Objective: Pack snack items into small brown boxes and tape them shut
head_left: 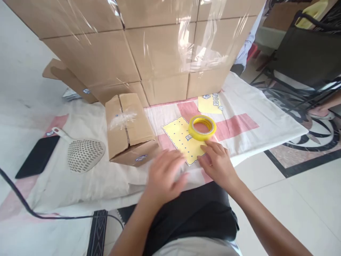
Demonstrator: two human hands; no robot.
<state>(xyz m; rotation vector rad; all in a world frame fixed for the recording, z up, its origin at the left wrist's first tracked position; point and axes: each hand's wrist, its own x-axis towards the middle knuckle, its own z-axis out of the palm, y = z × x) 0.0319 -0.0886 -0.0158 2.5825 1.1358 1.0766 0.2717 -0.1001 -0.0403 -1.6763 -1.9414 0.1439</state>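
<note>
A yellow paper card with small printed marks lies flat on the cloth. On its far right part rests a roll of yellow tape. My right hand is at the card's near right edge, just below the tape, with thumb and fingers apart; whether the fingertips press on the card I cannot tell. Blurred by motion, my left hand hovers by the card's near left side, fingers spread and nothing in them. Left of the card stands a small taped cardboard box.
Stacked cardboard boxes under clear film wall off the back. A second yellow card lies before them. To the left are a slotted skimmer, a black phone-like slab and a dark cable. A chair stands at right.
</note>
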